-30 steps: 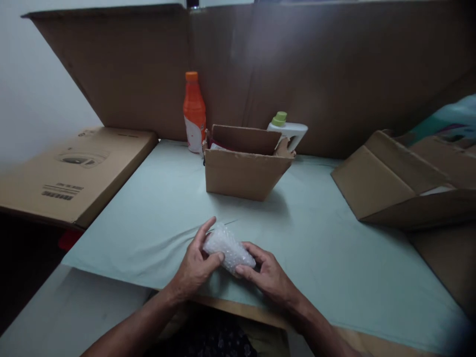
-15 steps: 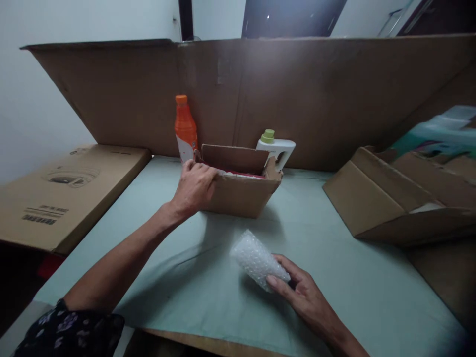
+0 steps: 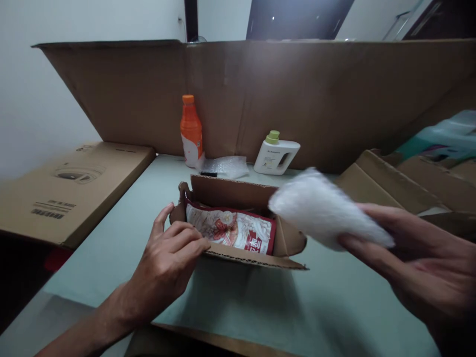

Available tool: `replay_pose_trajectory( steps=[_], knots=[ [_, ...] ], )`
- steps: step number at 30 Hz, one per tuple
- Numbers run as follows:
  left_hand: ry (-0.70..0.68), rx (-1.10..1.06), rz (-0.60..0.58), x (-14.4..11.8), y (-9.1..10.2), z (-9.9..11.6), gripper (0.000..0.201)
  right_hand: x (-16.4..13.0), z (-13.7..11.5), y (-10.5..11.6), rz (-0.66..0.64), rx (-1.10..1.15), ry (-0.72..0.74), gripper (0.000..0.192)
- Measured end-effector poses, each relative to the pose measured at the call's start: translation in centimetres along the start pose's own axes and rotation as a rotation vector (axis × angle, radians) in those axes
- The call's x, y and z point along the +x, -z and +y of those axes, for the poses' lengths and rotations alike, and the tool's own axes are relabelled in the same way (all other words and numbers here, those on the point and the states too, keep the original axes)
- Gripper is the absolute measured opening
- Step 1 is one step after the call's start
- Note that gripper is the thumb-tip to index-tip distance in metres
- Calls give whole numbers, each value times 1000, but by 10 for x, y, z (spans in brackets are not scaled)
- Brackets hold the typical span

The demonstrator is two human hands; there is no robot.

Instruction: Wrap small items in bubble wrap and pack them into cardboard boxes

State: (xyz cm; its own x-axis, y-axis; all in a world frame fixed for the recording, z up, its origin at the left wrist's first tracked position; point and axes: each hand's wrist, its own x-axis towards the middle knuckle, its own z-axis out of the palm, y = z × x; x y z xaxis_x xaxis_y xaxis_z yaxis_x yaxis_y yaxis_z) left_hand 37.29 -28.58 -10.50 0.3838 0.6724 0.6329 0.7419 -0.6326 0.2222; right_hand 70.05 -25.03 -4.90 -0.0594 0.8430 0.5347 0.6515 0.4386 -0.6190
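A: A person's left hand [image 3: 169, 258] grips the near-left corner of a small open cardboard box [image 3: 238, 233] on the desk [image 3: 148, 198], fingers curled over its rim. The right hand [image 3: 416, 253] is closed around a bubble-wrapped bundle [image 3: 323, 210], held in the air just right of the box and above its right flap.

B: What is inside the box?

A: One red-and-white printed packet [image 3: 230, 230], lying flat and filling most of the floor.

B: Where could this slip?

A: The bundle shows motion blur and is held by only one end; a loose grip might let it drop onto the flap or the desk. With the packet taking up so much room, the bundle may also sit proud of the rim.

B: And the count?

A: One small box, one packet, one wrapped bundle. Behind, one orange bottle [image 3: 191, 130], one white jug with a green cap [image 3: 275, 153], one loose sheet of bubble wrap [image 3: 225, 166], one tall cardboard screen [image 3: 260, 94], one flat printed carton [image 3: 70, 188] at left, and folded cartons [image 3: 394, 173] at right.
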Motion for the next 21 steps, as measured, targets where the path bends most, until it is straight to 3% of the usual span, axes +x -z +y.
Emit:
replay_pose_trajectory(
  steps=[3,6,10,14,18,19,21],
  knots=[
    [18,-18,23,-9,2,4,20,28,-31,-28,-358,-39,172,22],
    [28,-23,21,-9,0,2,22,47,-46,-65,-732,-210,215,26],
    [22,-30,17,-6,0,-1,16,54,-50,-100,-1030,-529,266,23],
    [7,-27,19,-2,-1,-5,11,58,-61,-120,-1191,-699,360,24],
    [7,-2,53,2,-2,-6,10,73,-70,-132,-1293,-750,359,27],
    [17,2,89,2,-2,-6,14,76,-70,-128,-1287,-736,359,28],
    [57,2,210,-2,-1,-7,33,77,-68,-107,-1135,-655,354,27]
  ],
)
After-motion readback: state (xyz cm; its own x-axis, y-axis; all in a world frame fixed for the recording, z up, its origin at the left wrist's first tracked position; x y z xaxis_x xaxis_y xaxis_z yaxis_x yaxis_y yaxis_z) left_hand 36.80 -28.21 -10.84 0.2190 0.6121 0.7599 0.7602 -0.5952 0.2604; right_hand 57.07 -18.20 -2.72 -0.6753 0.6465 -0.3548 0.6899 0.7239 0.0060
